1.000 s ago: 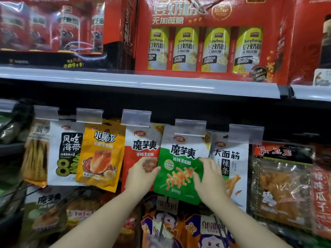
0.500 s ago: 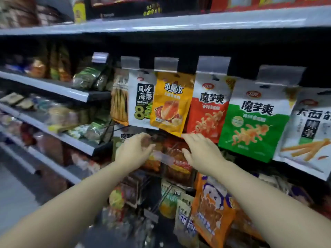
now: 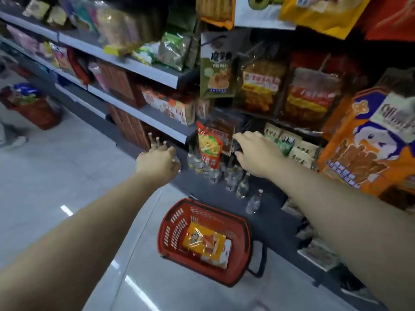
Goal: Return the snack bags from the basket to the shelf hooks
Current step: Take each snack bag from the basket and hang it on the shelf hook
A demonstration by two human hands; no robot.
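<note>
Both our hands, left hand (image 3: 158, 161) and right hand (image 3: 258, 153), have dropped off the hooks, loose and empty, toward the basket (image 3: 170, 223) where the yellow snack bag (image 3: 203, 241) remains.

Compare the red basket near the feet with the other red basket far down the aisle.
The near red basket sits beside the shelf base, almost below the camera; the far red basket stands out in the aisle at upper left. The near red basket holds few bags, a yellow snack bag on top; the far red basket looks heaped over its rim. Both are red and rest on the floor.

Head view looks down past shelves (image 3: 143, 70) to floor.
</note>
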